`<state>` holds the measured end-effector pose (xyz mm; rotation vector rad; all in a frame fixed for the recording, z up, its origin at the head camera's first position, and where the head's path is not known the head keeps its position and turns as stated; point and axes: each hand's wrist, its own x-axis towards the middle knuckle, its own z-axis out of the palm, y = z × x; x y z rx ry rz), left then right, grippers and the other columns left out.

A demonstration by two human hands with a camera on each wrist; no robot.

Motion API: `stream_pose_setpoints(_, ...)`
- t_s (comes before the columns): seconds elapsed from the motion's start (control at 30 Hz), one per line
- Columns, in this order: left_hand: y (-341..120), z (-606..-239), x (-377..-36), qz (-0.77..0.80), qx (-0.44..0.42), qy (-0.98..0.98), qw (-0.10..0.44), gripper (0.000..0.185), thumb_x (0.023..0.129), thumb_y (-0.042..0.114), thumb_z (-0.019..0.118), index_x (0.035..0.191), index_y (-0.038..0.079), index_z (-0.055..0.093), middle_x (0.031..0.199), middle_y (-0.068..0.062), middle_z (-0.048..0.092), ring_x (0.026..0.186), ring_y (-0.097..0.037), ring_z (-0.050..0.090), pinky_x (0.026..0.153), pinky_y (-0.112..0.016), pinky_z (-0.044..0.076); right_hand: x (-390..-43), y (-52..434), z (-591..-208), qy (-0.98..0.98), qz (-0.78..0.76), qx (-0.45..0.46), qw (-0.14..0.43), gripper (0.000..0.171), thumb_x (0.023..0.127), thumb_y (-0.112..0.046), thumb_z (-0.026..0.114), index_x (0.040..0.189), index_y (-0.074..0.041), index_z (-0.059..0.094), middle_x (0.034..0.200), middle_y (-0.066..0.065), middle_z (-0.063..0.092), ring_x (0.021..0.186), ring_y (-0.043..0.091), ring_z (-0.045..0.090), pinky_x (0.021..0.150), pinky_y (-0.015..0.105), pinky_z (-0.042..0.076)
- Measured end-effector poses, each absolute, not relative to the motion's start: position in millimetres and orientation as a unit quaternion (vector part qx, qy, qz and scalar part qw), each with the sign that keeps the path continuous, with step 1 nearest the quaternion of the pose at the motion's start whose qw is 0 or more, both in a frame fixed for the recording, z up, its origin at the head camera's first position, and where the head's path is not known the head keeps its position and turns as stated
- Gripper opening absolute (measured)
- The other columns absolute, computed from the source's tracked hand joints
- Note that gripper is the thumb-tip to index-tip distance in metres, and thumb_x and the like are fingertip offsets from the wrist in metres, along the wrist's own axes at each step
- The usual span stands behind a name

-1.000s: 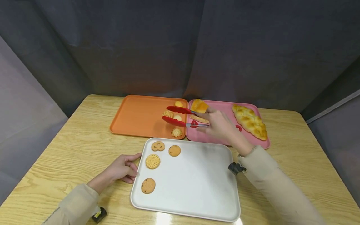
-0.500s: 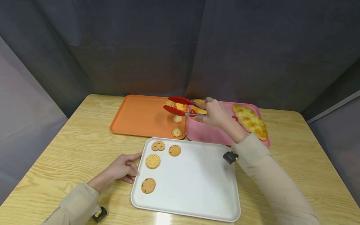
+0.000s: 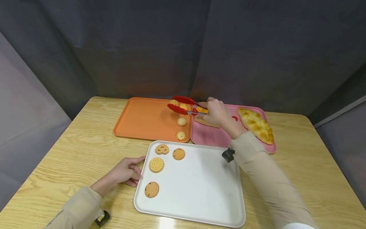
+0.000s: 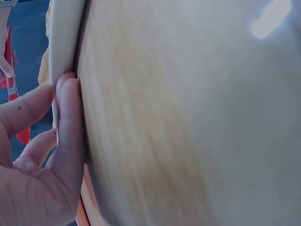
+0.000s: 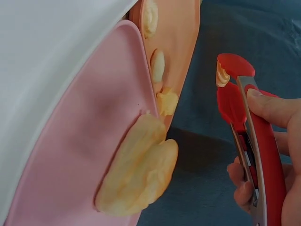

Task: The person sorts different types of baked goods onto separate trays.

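Right hand [image 3: 218, 112] curled around red tongs [image 3: 183, 105], tips pinching a swirled cookie [image 3: 173, 102] above the orange tray's [image 3: 143, 119] back right corner. Left hand [image 3: 125, 171] resting relaxed on the counter [image 3: 71, 149], fingertips against the white tray's [image 3: 200, 187] left rim, apparently not gripping. Wide bare stretch across the white tray's right half.

table [image 3: 71, 143]: glossy wood grain | white tray [image 3: 200, 187]: smooth plastic | tongs [image 3: 186, 108]: red plastic, metal arms | backdrop [image 3: 143, 47]: matt cloth
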<state>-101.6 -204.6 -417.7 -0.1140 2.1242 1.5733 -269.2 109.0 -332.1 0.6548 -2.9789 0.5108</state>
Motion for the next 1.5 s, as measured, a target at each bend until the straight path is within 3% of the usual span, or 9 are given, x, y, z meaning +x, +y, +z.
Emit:
stream_pose_setpoints(0.97,-210.2,-413.6,-96.0,0.58,-0.049,0.775,0.246,0.076,0.075,-0.009,0.062,0.141,0.0,0.027,0.073,-0.009,0.056,0.052,-0.015,0.056,0.049,-0.033,0.054,-298.3,76.1,-356.1,-0.97,0.182,0.156,-0.041,0.055,0.076,-0.035,0.07,0.124,-0.011,0.059,0.108,0.011,0.055,0.087,0.023,0.046,0.073,0.035,0.048)
stream_pose_setpoints(1.5,-209.6,-412.4,-94.7,0.581,-0.041,0.774,0.249,0.075,0.075,-0.009,0.061,0.141,-0.001,0.027,0.072,-0.008,0.056,0.052,-0.014,0.056,0.05,-0.033,0.054,-305.1,71.0,-364.3,-0.973,0.161,0.158,-0.037,0.053,0.076,-0.035,0.07,0.121,-0.008,0.061,0.101,0.009,0.055,0.083,0.023,0.05,0.072,0.035,0.049)
